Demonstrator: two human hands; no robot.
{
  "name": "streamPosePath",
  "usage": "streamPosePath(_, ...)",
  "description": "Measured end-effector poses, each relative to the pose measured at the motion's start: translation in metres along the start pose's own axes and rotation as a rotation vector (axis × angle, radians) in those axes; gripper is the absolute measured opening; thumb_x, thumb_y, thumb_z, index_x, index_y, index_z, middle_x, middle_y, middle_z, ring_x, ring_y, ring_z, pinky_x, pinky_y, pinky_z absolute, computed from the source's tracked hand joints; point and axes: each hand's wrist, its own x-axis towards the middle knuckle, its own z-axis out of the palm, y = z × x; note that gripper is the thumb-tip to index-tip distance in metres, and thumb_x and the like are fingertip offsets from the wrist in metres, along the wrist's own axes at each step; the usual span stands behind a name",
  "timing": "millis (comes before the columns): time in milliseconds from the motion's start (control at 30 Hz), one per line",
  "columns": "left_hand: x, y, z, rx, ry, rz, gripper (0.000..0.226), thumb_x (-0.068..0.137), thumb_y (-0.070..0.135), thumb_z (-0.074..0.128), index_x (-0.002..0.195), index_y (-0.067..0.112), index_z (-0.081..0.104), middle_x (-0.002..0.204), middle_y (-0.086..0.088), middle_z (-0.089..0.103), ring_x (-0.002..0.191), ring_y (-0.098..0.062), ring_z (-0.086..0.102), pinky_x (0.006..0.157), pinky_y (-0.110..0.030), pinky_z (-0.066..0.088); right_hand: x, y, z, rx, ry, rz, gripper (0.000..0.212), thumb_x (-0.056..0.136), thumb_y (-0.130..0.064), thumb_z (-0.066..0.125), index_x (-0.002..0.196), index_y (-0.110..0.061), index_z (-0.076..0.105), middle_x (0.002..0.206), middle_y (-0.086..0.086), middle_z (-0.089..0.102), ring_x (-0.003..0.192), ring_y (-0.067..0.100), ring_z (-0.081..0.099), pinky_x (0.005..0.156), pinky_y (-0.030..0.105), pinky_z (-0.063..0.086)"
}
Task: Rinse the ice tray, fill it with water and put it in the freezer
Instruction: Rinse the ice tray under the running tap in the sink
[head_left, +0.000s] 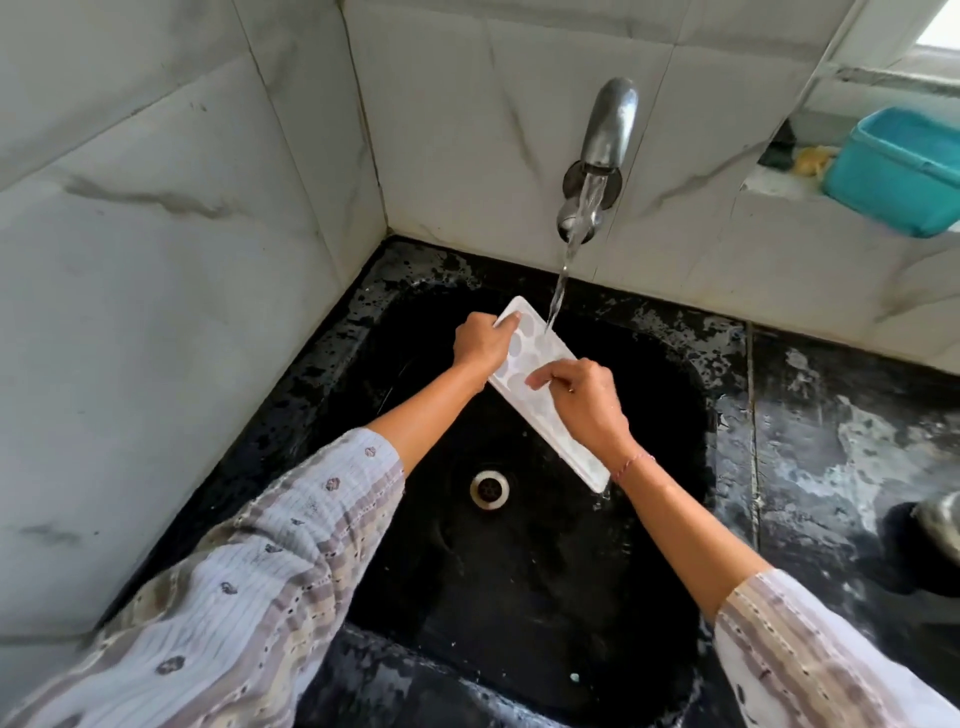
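The ice tray is held tilted over the black sink, its far end under the stream from the tap. The left hand grips the far corner, fingers curled beneath, thumb on the rim. The right hand lies across the middle, fingertips bent onto the round cups; whether it grasps the tray cannot be told.

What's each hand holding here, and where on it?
The left hand grips the ice tray at its far left edge, near the corner. The right hand lies over the tray's middle, fingers curled on it; no clear grip.
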Motion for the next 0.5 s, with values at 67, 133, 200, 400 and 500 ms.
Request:
streamPosePath(67, 0.002, 0.008, 0.0, -0.007, -0.017, 0.003, 0.04, 0.094, 0.036, 0.052, 0.066, 0.008, 0.051, 0.067, -0.001, 0.05, 0.063, -0.016, 0.049, 0.055, -0.028, 0.036, -0.001, 0.001, 0.005, -0.022, -0.083, -0.05, 0.044, 0.078, 0.012, 0.04, 0.092, -0.012, 0.074, 0.103, 0.002, 0.072, 0.092, 0.025, 0.062, 0.081, 0.027, 0.044)
streamPosePath(133, 0.004, 0.015, 0.003, -0.007, -0.043, 0.008, 0.044, 0.094, 0.036, 0.052, 0.059, 0.012, 0.044, 0.064, 0.001, 0.046, 0.058, -0.013, 0.044, 0.052, -0.027, 0.033, 0.003, 0.002, 0.003, -0.088, -0.084, -0.077, 0.046, 0.081, 0.01, 0.038, 0.102, -0.014, 0.072, 0.111, 0.001, 0.069, 0.098, 0.026, 0.056, 0.084, 0.036, 0.045)
streamPosePath(200, 0.006, 0.02, 0.007, -0.01, -0.067, 0.018, 0.046, 0.095, 0.036, 0.052, 0.056, 0.015, 0.04, 0.06, 0.003, 0.041, 0.053, -0.01, 0.038, 0.049, -0.024, 0.029, 0.009, -0.001, -0.002, -0.24, -0.084, -0.085, 0.039, 0.087, 0.003, 0.04, 0.103, -0.016, 0.07, 0.111, 0.0, 0.067, 0.097, 0.024, 0.051, 0.078, 0.036, 0.039)
streamPosePath(400, 0.015, 0.029, 0.014, 0.035, -0.053, 0.062, 0.045, 0.094, 0.034, 0.054, 0.056, 0.014, 0.04, 0.055, 0.003, 0.037, 0.049, -0.008, 0.033, 0.043, -0.021, 0.025, 0.0, 0.001, 0.007, -0.119, -0.165, -0.012, 0.054, 0.082, 0.012, 0.036, 0.126, -0.011, 0.057, 0.135, 0.003, 0.051, 0.125, 0.025, 0.046, 0.101, 0.035, 0.038)
streamPosePath(500, 0.01, 0.023, 0.02, 0.046, -0.075, 0.042, 0.039, 0.094, 0.034, 0.054, 0.064, 0.01, 0.049, 0.058, 0.003, 0.042, 0.052, -0.009, 0.038, 0.046, -0.023, 0.027, 0.002, 0.002, -0.01, -0.342, -0.13, -0.127, 0.045, 0.085, 0.0, 0.038, 0.119, -0.021, 0.058, 0.121, -0.005, 0.058, 0.107, 0.023, 0.044, 0.084, 0.036, 0.026)
